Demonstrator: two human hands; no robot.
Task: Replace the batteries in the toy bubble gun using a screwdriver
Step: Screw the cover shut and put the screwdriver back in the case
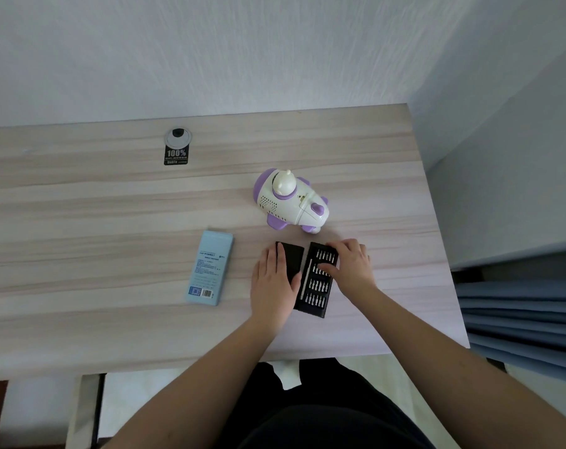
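Note:
The white and purple toy bubble gun [291,199] lies on the wooden desk [113,205], just beyond my hands. In front of it sits a black screwdriver kit tray [314,286] with several metal bits and a slim driver handle. Beside the tray on the left lies its black cover [293,259]. My left hand [273,283] rests flat on that cover, thumb against the tray's edge. My right hand [351,265] is over the tray's far end, fingers curled down onto the bits. Whether a bit is pinched I cannot tell.
A light blue box [210,267] lies left of the kit. A round cable grommet with a black sticker [177,145] is at the desk's back. The desk's right edge borders a wall corner and blue pleated fabric [518,312].

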